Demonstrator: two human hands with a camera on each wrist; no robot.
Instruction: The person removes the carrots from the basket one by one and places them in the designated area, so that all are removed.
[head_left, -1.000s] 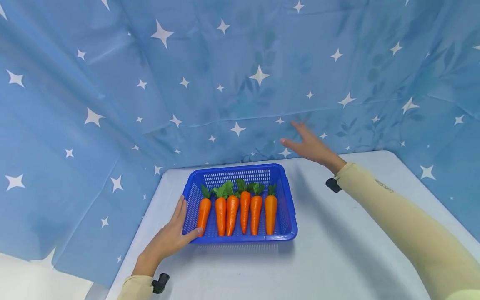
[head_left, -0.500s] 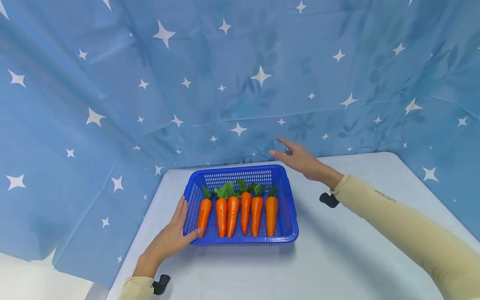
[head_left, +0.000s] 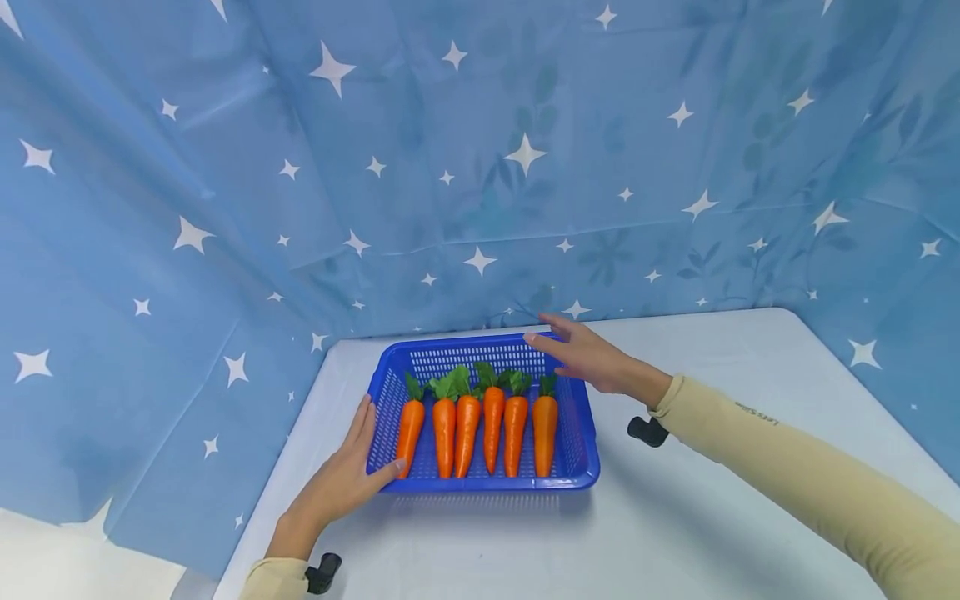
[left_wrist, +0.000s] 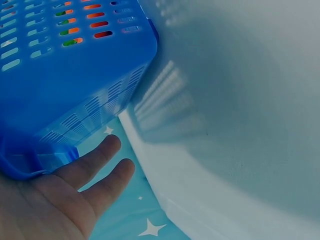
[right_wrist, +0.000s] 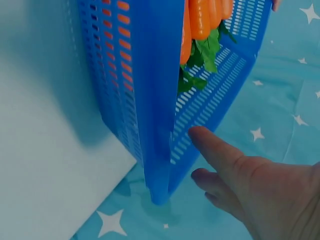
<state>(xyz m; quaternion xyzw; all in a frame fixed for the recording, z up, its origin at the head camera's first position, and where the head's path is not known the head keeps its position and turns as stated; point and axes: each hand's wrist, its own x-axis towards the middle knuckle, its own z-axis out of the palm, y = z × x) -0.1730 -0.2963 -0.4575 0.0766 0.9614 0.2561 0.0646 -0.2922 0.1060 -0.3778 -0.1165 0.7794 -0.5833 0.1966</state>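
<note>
A blue plastic basket [head_left: 487, 484] with slotted walls stands on the white table. Inside it lie several orange carrots [head_left: 467, 435] in a row, leafy green tops toward the back. My left hand [head_left: 343, 483] rests against the basket's near left corner, thumb over the rim and straight fingers along the outside of the left side. In the left wrist view two fingers [left_wrist: 107, 185] extend straight below the basket's rim. My right hand [head_left: 588, 357] is by the back right corner, fingers spread, holding nothing; the right wrist view shows its fingertips apart from the rim.
The white table [head_left: 697, 508] extends to the right and in front of the basket. A blue curtain [head_left: 480, 192] with white stars hangs behind the table and on both sides.
My right hand has come down and leftward from above the table's back edge to the basket's back right corner. My left hand and the basket stay in place.
</note>
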